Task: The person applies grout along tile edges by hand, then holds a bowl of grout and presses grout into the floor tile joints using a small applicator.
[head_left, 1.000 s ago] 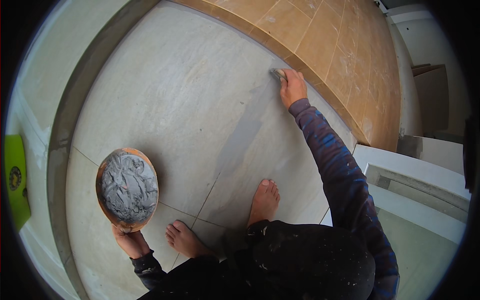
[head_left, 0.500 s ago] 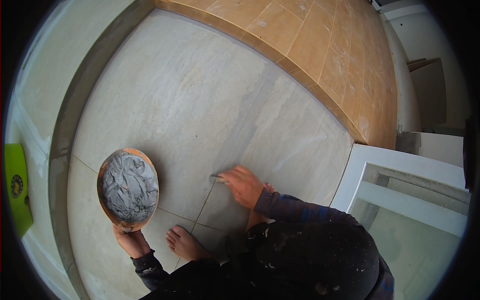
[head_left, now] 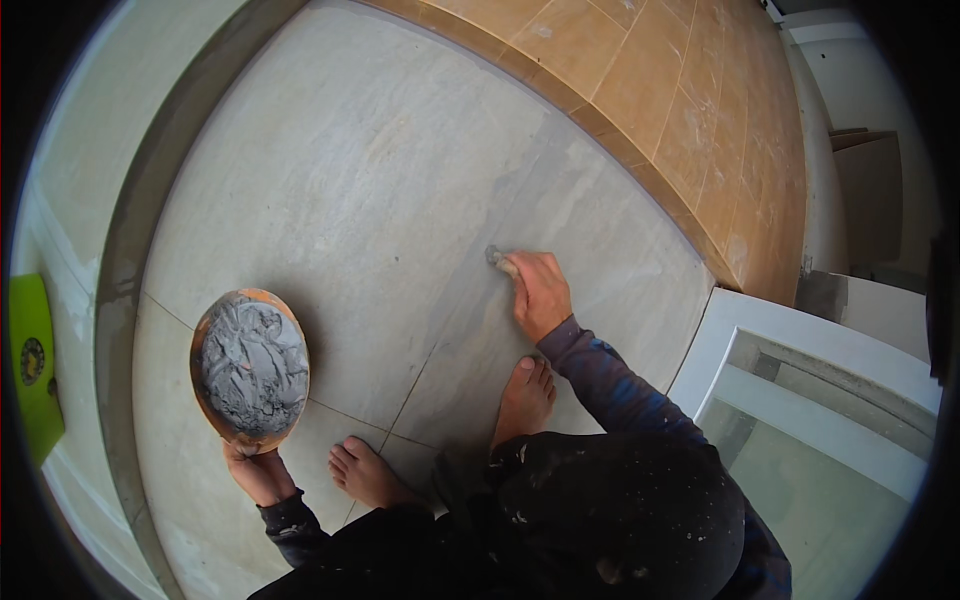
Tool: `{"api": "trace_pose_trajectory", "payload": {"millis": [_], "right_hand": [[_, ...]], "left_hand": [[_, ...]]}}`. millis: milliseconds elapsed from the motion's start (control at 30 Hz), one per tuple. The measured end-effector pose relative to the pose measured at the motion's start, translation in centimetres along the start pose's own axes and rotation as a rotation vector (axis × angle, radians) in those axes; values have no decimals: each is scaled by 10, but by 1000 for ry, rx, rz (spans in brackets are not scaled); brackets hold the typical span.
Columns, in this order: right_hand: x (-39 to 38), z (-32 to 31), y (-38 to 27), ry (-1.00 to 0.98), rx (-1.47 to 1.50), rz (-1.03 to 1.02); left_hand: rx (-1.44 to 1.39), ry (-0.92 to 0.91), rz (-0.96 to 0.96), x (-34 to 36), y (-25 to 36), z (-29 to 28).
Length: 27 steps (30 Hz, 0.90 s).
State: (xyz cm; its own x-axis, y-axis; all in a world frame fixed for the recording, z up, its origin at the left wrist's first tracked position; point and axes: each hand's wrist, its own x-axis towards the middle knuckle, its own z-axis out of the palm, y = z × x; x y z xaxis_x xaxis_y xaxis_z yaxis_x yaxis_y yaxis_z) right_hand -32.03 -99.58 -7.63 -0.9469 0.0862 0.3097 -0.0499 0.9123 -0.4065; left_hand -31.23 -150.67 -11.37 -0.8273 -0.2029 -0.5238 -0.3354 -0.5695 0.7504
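At the lower left, my left hand (head_left: 262, 475) holds the near end of an orange-brown bowl (head_left: 197, 370), which is filled with thick grey grout (head_left: 255, 365). My right hand (head_left: 542, 292) is closed around a small grout spreader (head_left: 506, 264), whose tip is coated in grey. Fingers cover much of the spreader, so its full shape is hidden. The tip is over a grey-smeared joint on the pale grey floor tiles (head_left: 330, 190); whether it touches cannot be told.
My bare feet (head_left: 365, 475) are on the tiles near the crossing joints. A raised edge with tan tiles (head_left: 640, 90) curves along the far right. A white frame (head_left: 720, 320) stands at the right. Something bright green (head_left: 35, 370) is at the far left.
My right hand has moved away from me and to the right along the joint, with the spreader in it. The bowl has barely shifted in my left hand. My right foot is more visible.
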Motion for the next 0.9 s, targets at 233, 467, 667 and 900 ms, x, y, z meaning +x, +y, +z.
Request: {"api": "trace_pose_trajectory", "payload": {"millis": [233, 467, 667, 900], "right_hand": [[-86, -22, -90, -407, 236, -4], [163, -23, 92, 94, -239, 55], [117, 49, 24, 31, -227, 2], [-83, 82, -201, -271, 127, -198]], "left_hand": [[-2, 42, 35, -43, 27, 53], [-51, 317, -1, -72, 66, 27], [-17, 307, 122, -91, 97, -132], [-101, 328, 139, -79, 126, -189]]}}
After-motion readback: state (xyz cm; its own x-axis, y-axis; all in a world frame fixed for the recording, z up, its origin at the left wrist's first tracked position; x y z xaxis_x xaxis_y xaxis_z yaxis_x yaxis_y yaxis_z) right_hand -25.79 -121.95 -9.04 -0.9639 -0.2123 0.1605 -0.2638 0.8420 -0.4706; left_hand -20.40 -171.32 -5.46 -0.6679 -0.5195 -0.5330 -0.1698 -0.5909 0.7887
